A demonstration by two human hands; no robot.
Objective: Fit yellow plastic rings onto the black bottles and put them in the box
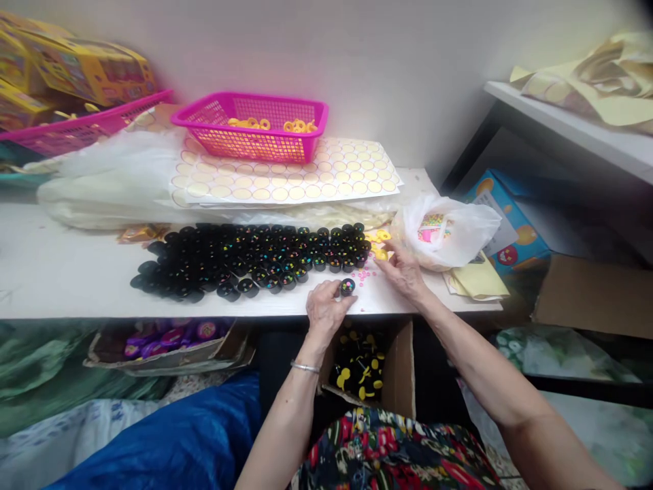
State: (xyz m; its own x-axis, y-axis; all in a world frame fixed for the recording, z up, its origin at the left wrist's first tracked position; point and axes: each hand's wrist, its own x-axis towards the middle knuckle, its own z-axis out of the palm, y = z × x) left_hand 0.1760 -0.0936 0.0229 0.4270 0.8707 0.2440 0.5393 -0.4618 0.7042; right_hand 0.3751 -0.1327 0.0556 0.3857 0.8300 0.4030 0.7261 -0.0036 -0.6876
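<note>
The white table (61, 272) runs across the view. On its far side lie sheets of round stickers (352, 170), with a pink basket (255, 129) of yellow rings resting on them. In front of these, a wide cluster of small black cups (245, 258) stands packed together, many with coloured beads inside. A knotted plastic bag (454, 235) sits at the right end of the cluster. Under the table edge, an open cardboard box (398, 371) holds black and yellow pieces. The yellow cartons (86, 71) at far left and the blue carton (515, 224) at right carry print, but it is too blurred to read. The left hand (326, 309) rests on the near edge of the table, its fingers curled and pinching a single black cup (347, 286) upright, just in front of the cluster. The right hand (405, 272) lies palm down beside the bag, fingers loosely bent, with its fingertips at a few yellow caps (380, 254). Whether it grips one cannot be told. Tiny pink beads (363, 275) are scattered between the two hands.
</note>
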